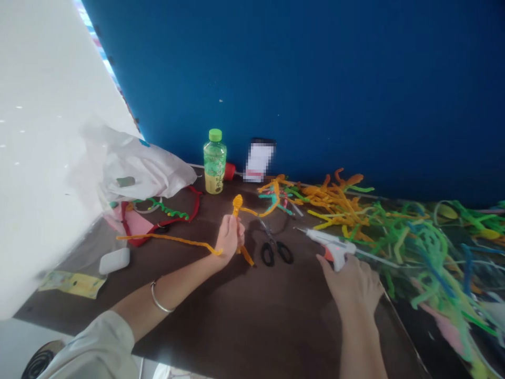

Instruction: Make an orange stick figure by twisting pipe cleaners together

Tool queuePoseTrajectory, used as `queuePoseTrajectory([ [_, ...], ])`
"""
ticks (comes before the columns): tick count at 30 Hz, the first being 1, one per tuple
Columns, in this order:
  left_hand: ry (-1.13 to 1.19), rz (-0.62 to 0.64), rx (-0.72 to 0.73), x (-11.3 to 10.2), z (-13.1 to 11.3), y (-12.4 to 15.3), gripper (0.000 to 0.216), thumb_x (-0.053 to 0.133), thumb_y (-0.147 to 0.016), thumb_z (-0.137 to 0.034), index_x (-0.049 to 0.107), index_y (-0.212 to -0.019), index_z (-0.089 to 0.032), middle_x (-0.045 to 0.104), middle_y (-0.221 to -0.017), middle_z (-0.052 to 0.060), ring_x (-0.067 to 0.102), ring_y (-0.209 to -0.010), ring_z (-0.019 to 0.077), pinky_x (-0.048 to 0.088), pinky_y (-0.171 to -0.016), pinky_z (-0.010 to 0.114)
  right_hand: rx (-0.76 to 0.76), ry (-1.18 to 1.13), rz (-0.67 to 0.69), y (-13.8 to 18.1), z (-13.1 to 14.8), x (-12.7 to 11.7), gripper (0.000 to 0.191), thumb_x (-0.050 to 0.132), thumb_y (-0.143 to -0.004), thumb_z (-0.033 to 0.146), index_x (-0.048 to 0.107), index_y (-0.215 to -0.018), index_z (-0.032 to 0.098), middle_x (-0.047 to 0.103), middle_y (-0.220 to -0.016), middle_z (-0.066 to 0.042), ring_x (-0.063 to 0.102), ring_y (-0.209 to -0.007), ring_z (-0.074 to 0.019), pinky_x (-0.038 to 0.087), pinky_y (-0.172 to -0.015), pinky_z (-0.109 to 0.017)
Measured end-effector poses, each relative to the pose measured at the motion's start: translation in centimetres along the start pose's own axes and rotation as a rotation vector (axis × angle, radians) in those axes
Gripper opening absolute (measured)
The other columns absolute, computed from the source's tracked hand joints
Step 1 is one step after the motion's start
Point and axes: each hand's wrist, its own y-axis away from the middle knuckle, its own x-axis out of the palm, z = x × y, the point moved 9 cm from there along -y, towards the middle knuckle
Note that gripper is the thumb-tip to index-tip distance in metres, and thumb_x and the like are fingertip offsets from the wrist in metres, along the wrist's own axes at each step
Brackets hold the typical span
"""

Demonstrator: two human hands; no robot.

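My left hand is closed round an orange pipe cleaner figure, held upright with its wound top showing above the fist. Long orange pipe cleaner strands stick out to the left and right, and flat ends hang below. At the right, my right hand is wrapped about the handle of a white hot glue gun with an orange trigger. Its nozzle points left, and the hand hides part of the handle. Between the hands, black-handled scissors lie on the dark table.
A green-capped drink bottle and a phone stand at the back. Orange pipe cleaners and tangled green ones are heaped right. At left are a white plastic bag, a white case and a yellow paper strip.
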Motion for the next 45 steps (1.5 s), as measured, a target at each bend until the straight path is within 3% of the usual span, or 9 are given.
queuePoseTrajectory([
  [2,0.009,0.004,0.003,0.0,-0.2,-0.1,0.036,0.046,-0.075,-0.054,0.034,-0.077,-0.020,0.038,-0.048,-0.010,0.024,-0.031,0.0010,0.019,-0.033,0.012,-0.112,-0.052,-0.150,1.1,2.2,-1.5,0.041,0.049,-0.073,0.046,0.059,-0.092,0.011,0.056,-0.095,-0.020,0.049,-0.091,-0.0356,0.036,-0.072,-0.049],
  [4,0.013,-0.005,0.033,-0.2,-0.7,-0.2,0.035,0.046,-0.076,-0.053,0.034,-0.075,-0.020,0.038,-0.050,-0.010,0.026,-0.033,0.0012,0.022,-0.034,0.013,-0.317,-0.261,-0.141,2.6,5.7,-1.8,0.027,0.044,-0.078,0.036,0.059,-0.086,0.014,0.058,-0.090,-0.015,0.051,-0.088,-0.0288,0.039,-0.073,-0.043],
  [8,-0.006,-0.084,0.194,-1.3,-2.5,-0.5,0.031,0.044,-0.079,-0.049,0.036,-0.075,-0.019,0.040,-0.054,-0.008,0.033,-0.038,0.0022,0.029,-0.039,0.015,-0.646,-0.632,0.271,6.6,13.4,0.6,0.019,0.041,-0.082,0.027,0.058,-0.077,0.018,0.059,-0.077,-0.006,0.054,-0.071,-0.0167,0.042,-0.065,-0.028],
  [12,-0.039,-0.156,0.300,-2.5,-3.2,-0.9,0.029,0.043,-0.081,-0.046,0.038,-0.075,-0.018,0.043,-0.061,-0.006,0.039,-0.044,0.0031,0.038,-0.046,0.018,-0.713,-0.558,0.457,8.5,17.3,2.6,0.014,0.045,-0.080,0.023,0.057,-0.073,0.018,0.057,-0.077,-0.004,0.054,-0.070,-0.0150,0.041,-0.064,-0.026],
  [19,-0.079,-0.134,0.263,-2.4,-2.4,-1.3,0.026,0.041,-0.082,-0.044,0.038,-0.079,-0.018,0.045,-0.061,-0.006,0.043,-0.046,0.0043,0.040,-0.048,0.018,-0.769,-0.301,0.509,9.0,18.8,3.3,0.016,0.042,-0.078,0.013,0.055,-0.070,0.017,0.058,-0.079,-0.005,0.056,-0.069,-0.0144,0.038,-0.060,-0.024],
  [23,-0.101,-0.090,0.225,-1.9,-1.9,-1.2,0.028,0.041,-0.081,-0.046,0.038,-0.079,-0.018,0.045,-0.058,-0.006,0.043,-0.045,0.0045,0.040,-0.047,0.018,-0.661,-0.544,0.502,8.3,17.7,3.1,0.016,0.038,-0.082,0.018,0.053,-0.076,0.017,0.058,-0.075,-0.005,0.056,-0.067,-0.0155,0.040,-0.062,-0.026],
  [28,-0.107,-0.046,0.152,-1.2,-1.2,-0.8,0.028,0.044,-0.080,-0.045,0.039,-0.081,-0.017,0.048,-0.062,-0.005,0.048,-0.048,0.0048,0.042,-0.051,0.019,-0.258,-1.174,0.583,6.6,15.4,3.9,0.021,0.056,-0.073,0.035,0.055,-0.081,0.016,0.061,-0.074,-0.005,0.058,-0.066,-0.0152,0.045,-0.061,-0.027],
  [34,-0.121,0.034,0.094,0.5,-0.8,0.3,0.031,0.048,-0.077,-0.047,0.040,-0.079,-0.017,0.044,-0.060,-0.006,0.041,-0.045,0.0033,0.035,-0.043,0.016,0.097,-1.487,0.773,7.4,15.3,5.0,0.028,0.070,-0.060,0.036,0.057,-0.075,0.016,0.056,-0.059,0.003,0.045,-0.042,-0.0058,0.033,-0.037,-0.018],
  [45,-0.369,0.140,0.007,1.4,0.3,2.0,0.035,0.041,-0.079,-0.052,0.043,-0.085,-0.017,0.048,-0.054,-0.006,0.046,-0.040,0.0058,0.037,-0.039,0.016,0.127,-1.623,0.768,7.9,15.6,5.6,0.024,0.068,-0.065,0.035,0.057,-0.074,0.015,0.054,-0.050,0.004,0.044,-0.036,-0.0058,0.033,-0.032,-0.018],
])
